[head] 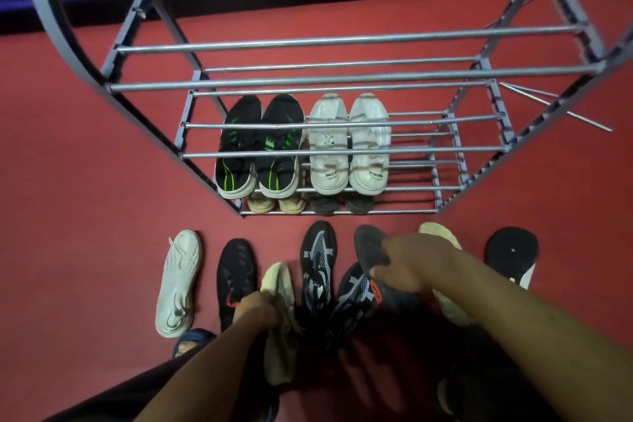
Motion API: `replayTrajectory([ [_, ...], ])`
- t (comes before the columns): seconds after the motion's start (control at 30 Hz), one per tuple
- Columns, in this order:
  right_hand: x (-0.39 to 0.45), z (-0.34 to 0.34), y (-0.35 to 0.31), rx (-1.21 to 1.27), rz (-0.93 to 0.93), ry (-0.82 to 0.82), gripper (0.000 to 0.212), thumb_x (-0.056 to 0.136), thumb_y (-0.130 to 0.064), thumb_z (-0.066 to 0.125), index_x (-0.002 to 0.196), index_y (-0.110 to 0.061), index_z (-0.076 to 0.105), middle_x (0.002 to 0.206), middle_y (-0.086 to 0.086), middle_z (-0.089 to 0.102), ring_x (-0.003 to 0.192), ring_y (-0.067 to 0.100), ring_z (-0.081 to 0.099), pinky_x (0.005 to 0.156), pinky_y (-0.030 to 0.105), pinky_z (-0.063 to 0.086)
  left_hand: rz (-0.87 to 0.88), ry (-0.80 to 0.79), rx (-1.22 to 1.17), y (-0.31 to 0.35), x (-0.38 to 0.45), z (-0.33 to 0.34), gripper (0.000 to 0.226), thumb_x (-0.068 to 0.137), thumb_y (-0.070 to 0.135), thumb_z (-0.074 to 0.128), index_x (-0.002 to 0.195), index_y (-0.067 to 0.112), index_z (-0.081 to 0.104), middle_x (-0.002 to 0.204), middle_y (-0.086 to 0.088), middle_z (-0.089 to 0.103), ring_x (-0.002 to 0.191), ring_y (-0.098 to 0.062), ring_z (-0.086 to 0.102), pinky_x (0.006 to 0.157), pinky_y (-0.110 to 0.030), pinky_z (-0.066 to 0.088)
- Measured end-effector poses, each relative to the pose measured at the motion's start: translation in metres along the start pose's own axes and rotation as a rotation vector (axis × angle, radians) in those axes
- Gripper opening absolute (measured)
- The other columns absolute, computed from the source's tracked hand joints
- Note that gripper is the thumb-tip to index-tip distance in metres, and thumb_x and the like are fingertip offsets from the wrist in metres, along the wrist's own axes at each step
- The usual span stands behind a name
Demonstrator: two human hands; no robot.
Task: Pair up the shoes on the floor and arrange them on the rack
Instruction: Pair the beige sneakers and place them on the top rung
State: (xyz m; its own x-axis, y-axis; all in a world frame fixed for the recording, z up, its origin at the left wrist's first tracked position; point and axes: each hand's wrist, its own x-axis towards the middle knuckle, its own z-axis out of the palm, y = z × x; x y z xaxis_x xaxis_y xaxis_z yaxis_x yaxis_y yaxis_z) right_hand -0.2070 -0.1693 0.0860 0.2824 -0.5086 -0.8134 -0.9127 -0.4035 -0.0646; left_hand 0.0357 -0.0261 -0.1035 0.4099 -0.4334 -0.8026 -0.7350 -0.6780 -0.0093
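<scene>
A grey metal shoe rack [308, 151] stands on the red floor. One shelf holds a black-and-green pair [260, 147] and a white pair [349, 144]; a beige pair [274, 205] and a dark grey pair [342, 205] sit below. My left hand [255, 312] grips a cream shoe [279, 288] near the floor. My right hand [407, 264] holds a black shoe with an orange mark [371, 257], lifted above the row. On the floor lie a white shoe [178, 284], a black shoe with red logo [234, 274] and two black-and-grey patterned shoes [317, 264].
Another cream shoe [442, 236] lies partly hidden behind my right forearm, and a black shoe with a white heel [512, 253] lies at the far right. A loose metal rod [555, 106] rests on the floor right of the rack. My foot in a blue sandal [191, 341] shows bottom left.
</scene>
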Motion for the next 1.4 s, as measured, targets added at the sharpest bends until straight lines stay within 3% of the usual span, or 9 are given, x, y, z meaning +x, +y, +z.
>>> replayTrajectory([
  [0.13, -0.006, 0.007, -0.004, 0.014, -0.025, -0.017, 0.052, 0.096, -0.052, 0.046, 0.127, -0.014, 0.063, 0.131, 0.006, 0.065, 0.119, 0.028, 0.061, 0.099, 0.041, 0.05, -0.067, 0.085, -0.031, -0.004, -0.03, -0.005, 0.052, 0.081, 0.057, 0.048, 0.119, 0.026, 0.068, 0.124, -0.004, 0.069, 0.114, -0.025, 0.065, 0.091, -0.035, 0.051],
  [0.3, -0.001, 0.009, -0.01, 0.083, -0.066, -0.032, 0.06, 0.099, -0.054, 0.045, 0.133, -0.007, 0.061, 0.139, 0.012, 0.058, 0.123, 0.03, 0.058, 0.102, 0.038, 0.049, -0.029, 0.222, -0.08, -0.017, -0.058, -0.025, 0.046, 0.098, 0.039, 0.042, 0.119, 0.007, 0.069, 0.124, -0.016, 0.068, 0.118, -0.031, 0.062, 0.095, -0.034, 0.049],
  [0.57, 0.007, 0.035, -0.002, 0.388, -0.118, 0.103, 0.062, 0.079, -0.065, 0.062, 0.112, -0.014, 0.065, 0.113, 0.005, 0.066, 0.105, 0.024, 0.063, 0.089, 0.034, 0.053, 0.238, 0.472, -0.306, -0.018, -0.115, -0.062, 0.028, 0.09, 0.027, 0.054, 0.076, 0.003, 0.06, 0.078, -0.018, 0.07, 0.077, -0.037, 0.068, 0.069, -0.039, 0.053],
  [0.73, 0.01, 0.06, -0.004, 0.493, -0.062, 0.013, 0.058, 0.079, -0.061, 0.067, 0.11, -0.012, 0.066, 0.13, 0.012, 0.059, 0.123, 0.03, 0.057, 0.085, 0.028, 0.047, 0.274, 0.343, -0.695, 0.009, -0.132, -0.088, 0.016, 0.09, 0.017, 0.056, 0.076, 0.01, 0.053, 0.066, -0.01, 0.065, 0.044, -0.014, 0.062, 0.053, -0.034, 0.054],
  [0.83, 0.01, 0.062, -0.002, 0.458, -0.048, -0.016, 0.068, 0.086, -0.055, 0.065, 0.132, -0.006, 0.059, 0.147, 0.018, 0.05, 0.133, 0.032, 0.05, 0.103, 0.033, 0.045, 0.206, 0.27, -0.525, 0.015, -0.122, -0.062, 0.021, 0.09, 0.031, 0.066, 0.1, 0.016, 0.055, 0.085, 0.001, 0.064, 0.071, -0.009, 0.065, 0.068, -0.024, 0.049],
  [0.97, 0.01, 0.04, 0.005, 0.537, -0.089, 0.059, 0.059, 0.088, -0.051, 0.065, 0.126, -0.007, 0.059, 0.128, 0.012, 0.061, 0.115, 0.029, 0.061, 0.098, 0.036, 0.051, 0.158, 0.035, -0.312, 0.039, -0.101, 0.014, 0.095, 0.075, 0.053, 0.078, 0.148, 0.014, 0.031, 0.137, -0.008, 0.058, 0.123, -0.024, 0.059, 0.096, -0.026, 0.048],
  [1.13, 0.004, 0.02, 0.016, 0.681, -0.103, 0.142, 0.059, 0.093, -0.048, 0.064, 0.135, -0.008, 0.056, 0.137, 0.012, 0.06, 0.122, 0.028, 0.058, 0.1, 0.036, 0.046, 0.113, -0.085, -0.362, 0.078, -0.096, 0.126, 0.11, 0.061, 0.06, 0.082, 0.146, 0.011, 0.035, 0.149, -0.017, 0.037, 0.13, -0.032, 0.052, 0.107, -0.033, 0.045],
  [1.27, 0.0, 0.012, 0.022, 0.657, -0.121, 0.116, 0.061, 0.095, -0.049, 0.06, 0.138, -0.005, 0.054, 0.143, 0.016, 0.056, 0.127, 0.031, 0.056, 0.103, 0.039, 0.046, 0.079, 0.165, -0.222, 0.103, -0.105, 0.178, 0.095, 0.061, 0.07, 0.071, 0.133, 0.015, 0.046, 0.152, -0.022, 0.025, 0.128, -0.038, 0.044, 0.104, -0.043, 0.041],
  [1.4, 0.004, 0.009, 0.028, 0.684, -0.121, 0.105, 0.074, 0.091, -0.056, 0.059, 0.151, -0.017, 0.04, 0.157, 0.009, 0.042, 0.138, 0.027, 0.045, 0.104, 0.036, 0.039, 0.144, 0.206, -0.295, 0.119, -0.104, 0.201, 0.107, 0.062, 0.054, 0.079, 0.15, 0.018, 0.031, 0.161, -0.022, 0.011, 0.142, -0.042, 0.027, 0.103, -0.056, 0.042],
])
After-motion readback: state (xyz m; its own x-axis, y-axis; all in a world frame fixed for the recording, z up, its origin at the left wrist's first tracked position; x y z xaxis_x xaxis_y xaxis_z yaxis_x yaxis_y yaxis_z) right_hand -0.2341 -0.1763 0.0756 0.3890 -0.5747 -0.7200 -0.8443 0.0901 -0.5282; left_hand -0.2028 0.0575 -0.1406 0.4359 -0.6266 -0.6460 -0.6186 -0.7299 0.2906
